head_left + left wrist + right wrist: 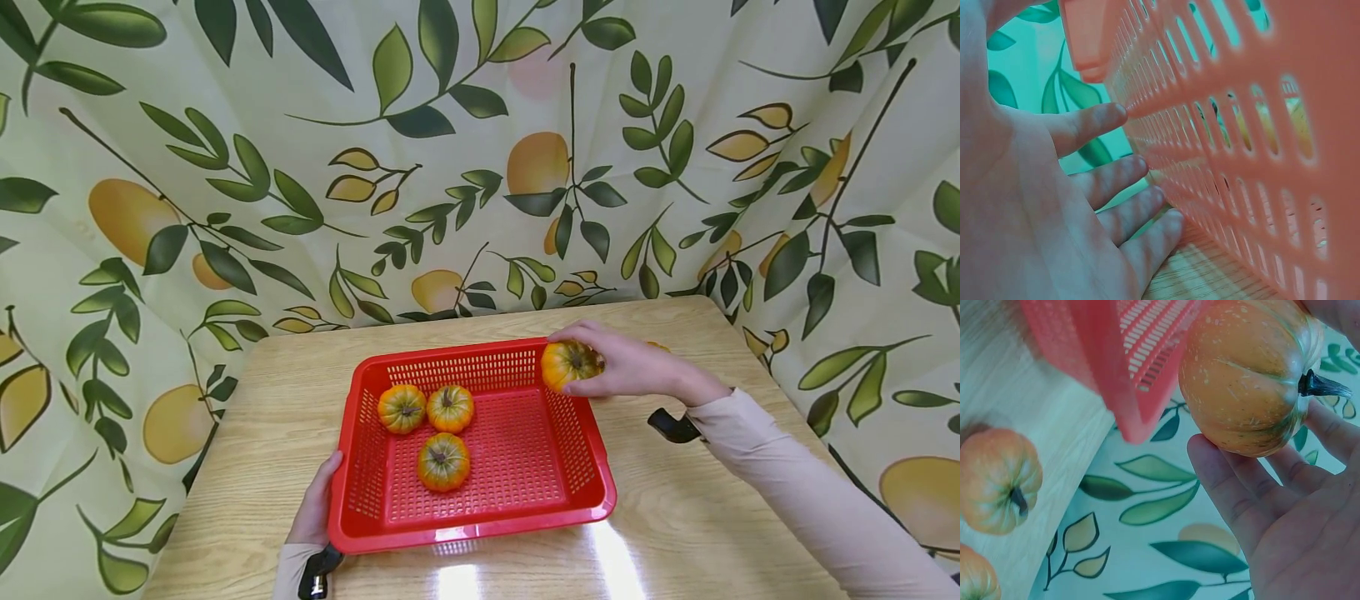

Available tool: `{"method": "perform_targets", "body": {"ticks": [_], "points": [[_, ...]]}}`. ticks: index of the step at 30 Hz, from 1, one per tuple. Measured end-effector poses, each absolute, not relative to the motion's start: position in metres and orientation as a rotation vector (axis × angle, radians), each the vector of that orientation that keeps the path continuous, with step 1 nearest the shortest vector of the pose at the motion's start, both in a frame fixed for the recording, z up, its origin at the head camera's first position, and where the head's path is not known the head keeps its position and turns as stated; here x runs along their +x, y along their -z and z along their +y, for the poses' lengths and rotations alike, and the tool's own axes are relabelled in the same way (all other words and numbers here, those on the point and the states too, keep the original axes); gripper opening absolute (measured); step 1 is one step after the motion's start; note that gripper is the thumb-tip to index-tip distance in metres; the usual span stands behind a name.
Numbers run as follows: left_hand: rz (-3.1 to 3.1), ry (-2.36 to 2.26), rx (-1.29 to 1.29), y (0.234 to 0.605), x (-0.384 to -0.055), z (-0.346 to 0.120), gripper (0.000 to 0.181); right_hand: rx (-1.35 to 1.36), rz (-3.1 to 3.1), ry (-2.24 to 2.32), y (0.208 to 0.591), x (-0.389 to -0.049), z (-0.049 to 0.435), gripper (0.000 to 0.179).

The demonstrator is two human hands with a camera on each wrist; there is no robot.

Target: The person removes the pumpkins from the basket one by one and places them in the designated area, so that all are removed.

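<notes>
My right hand (626, 362) pinches a small orange pumpkin (566, 365) between thumb and fingers. It holds this pumpkin over the back right corner of a red plastic basket (472, 533). Up close in the right wrist view, the held pumpkin (1247, 375) shows a dark stem and the fingers reach under it. At the basket's left side is my left hand (311, 504), its fairly straight fingers (1125, 175) against the slotted outer wall. Inside the basket lie three more pumpkins: one at left (402, 409), one beside it (450, 408), one in front (443, 462).
The basket stands on a light wooden table (262, 400). Right of it, two pumpkins lie on the table, one whole pumpkin (1000, 481) and one partly cut off (975, 575). A leaf-and-fruit patterned cloth (465, 208) hangs behind the table and along its sides.
</notes>
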State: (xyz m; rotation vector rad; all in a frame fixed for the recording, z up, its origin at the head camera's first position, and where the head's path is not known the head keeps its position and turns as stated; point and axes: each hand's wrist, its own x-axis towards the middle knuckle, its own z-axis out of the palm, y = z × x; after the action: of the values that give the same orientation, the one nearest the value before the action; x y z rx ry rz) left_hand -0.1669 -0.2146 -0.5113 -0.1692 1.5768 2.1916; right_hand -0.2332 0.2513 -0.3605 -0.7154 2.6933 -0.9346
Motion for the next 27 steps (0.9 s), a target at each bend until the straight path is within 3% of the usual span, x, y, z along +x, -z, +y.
{"method": "perform_targets", "body": {"ticks": [27], "points": [[1.504, -2.201, -0.134, 0.509, -0.165, -0.215, 0.041, -0.505, 2.863, 0.988, 0.353, -0.245, 0.305, 0.068]]}}
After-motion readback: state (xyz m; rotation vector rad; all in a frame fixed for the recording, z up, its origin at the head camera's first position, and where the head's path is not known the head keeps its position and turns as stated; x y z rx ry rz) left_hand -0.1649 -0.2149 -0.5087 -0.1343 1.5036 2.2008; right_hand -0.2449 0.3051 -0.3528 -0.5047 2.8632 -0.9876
